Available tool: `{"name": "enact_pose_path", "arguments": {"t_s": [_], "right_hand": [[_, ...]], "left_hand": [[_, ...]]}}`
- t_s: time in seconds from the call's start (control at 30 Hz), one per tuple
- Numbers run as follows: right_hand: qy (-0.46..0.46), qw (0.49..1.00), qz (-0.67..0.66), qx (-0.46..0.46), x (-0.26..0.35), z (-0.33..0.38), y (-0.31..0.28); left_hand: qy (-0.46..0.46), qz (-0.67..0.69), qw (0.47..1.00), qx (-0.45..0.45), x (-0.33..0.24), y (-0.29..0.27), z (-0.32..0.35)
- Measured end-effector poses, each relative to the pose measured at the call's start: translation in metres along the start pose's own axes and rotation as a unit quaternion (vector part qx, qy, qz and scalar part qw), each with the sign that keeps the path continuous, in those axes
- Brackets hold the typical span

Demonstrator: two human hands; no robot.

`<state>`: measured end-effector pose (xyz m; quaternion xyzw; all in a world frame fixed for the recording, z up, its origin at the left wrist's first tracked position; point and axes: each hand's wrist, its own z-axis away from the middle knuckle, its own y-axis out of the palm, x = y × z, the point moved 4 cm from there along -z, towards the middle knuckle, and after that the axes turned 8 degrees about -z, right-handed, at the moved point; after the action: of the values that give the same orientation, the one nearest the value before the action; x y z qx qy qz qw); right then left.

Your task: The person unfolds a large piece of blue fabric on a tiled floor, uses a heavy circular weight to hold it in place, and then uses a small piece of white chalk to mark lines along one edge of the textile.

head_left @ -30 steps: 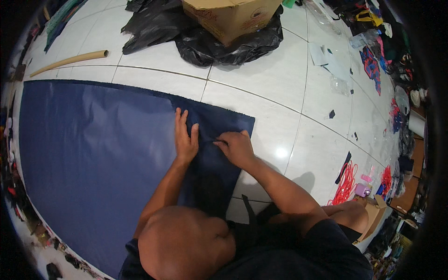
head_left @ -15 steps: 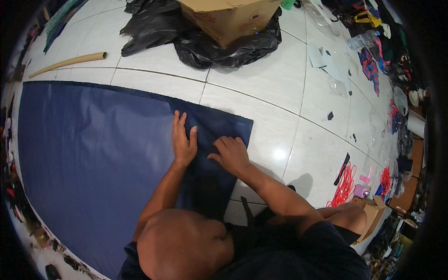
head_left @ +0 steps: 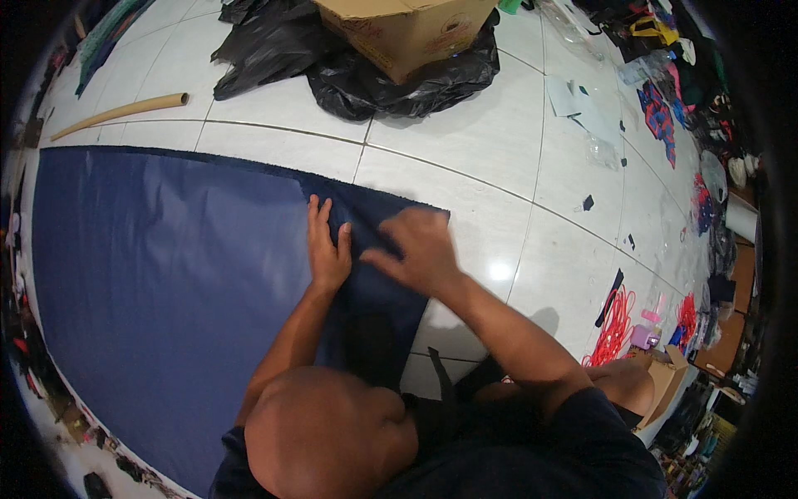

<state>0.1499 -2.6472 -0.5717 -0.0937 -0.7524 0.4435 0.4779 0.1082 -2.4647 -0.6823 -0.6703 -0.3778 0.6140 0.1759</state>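
A large sheet of dark blue fabric (head_left: 166, 274) with a slight sheen lies spread on the tiled floor. Near its far right part, my left hand (head_left: 329, 249) rests flat on the cloth with fingers extended. My right hand (head_left: 420, 249) is just to the right, over the fabric's right end, smeared by motion; its thumb is held apart from bent fingers, and nothing shows in it. Whether it touches the cloth I cannot tell. Between and beyond the hands the fabric looks darker and creased.
A cardboard box (head_left: 407, 37) stands on black plastic bags (head_left: 349, 87) beyond the fabric. A cardboard tube (head_left: 125, 112) lies far left. At right are red cord (head_left: 613, 333), paper scraps (head_left: 573, 100) and piled clutter (head_left: 723, 125). My bare knee (head_left: 324, 432) is in front.
My right hand has risen slightly off its earlier spot and turned, its fingers now blurred. My left hand stays in place on the fabric.
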Motion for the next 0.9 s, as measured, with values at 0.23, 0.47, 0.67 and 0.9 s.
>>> {"name": "enact_pose_path", "arguments": {"t_s": [0.23,0.47,0.67,0.9], "right_hand": [[0.157,0.971,0.004,0.182,-0.026,0.034,0.058],[0.206,0.945,-0.078,-0.243,-0.061,0.01,-0.013],[0.054,0.993,0.037,0.103,0.007,0.013,0.031],[0.168,0.979,-0.088,0.077,-0.035,0.031,0.051]], "left_hand": [[-0.011,0.005,1.0,0.022,-0.005,-0.005,0.002],[0.008,0.004,1.0,0.004,-0.007,-0.003,-0.002],[-0.01,0.01,1.0,0.004,-0.001,-0.002,0.0],[0.002,0.018,1.0,0.014,-0.002,-0.003,-0.001]]}}
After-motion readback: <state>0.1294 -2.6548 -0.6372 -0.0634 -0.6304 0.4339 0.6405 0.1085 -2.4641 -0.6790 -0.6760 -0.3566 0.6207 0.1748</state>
